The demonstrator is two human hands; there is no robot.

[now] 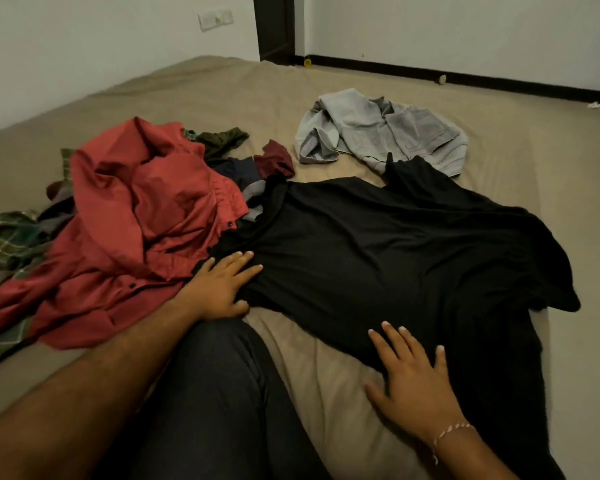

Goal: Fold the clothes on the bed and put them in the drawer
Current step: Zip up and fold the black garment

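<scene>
A black T-shirt (395, 244) lies spread flat across the tan bed (187, 98). My left hand (219, 285) rests flat on its left edge, fingers straight. My right hand (413, 372) presses flat on the shirt's near edge, fingers spread. To the left lies a heap of clothes: a red shirt (132, 216) on top, a green plaid garment (7, 240) under it, and dark green, navy and maroon pieces (274, 161) behind. A crumpled grey garment (388, 129) lies farther back, just beyond the black shirt. No drawer is in view.
My knee in dark trousers (222, 393) rests on the bed between my arms. White walls with a dark skirting board (465, 74) and a dark door frame (274, 26) stand behind the bed. A wall switch plate (215, 19) is on the left wall.
</scene>
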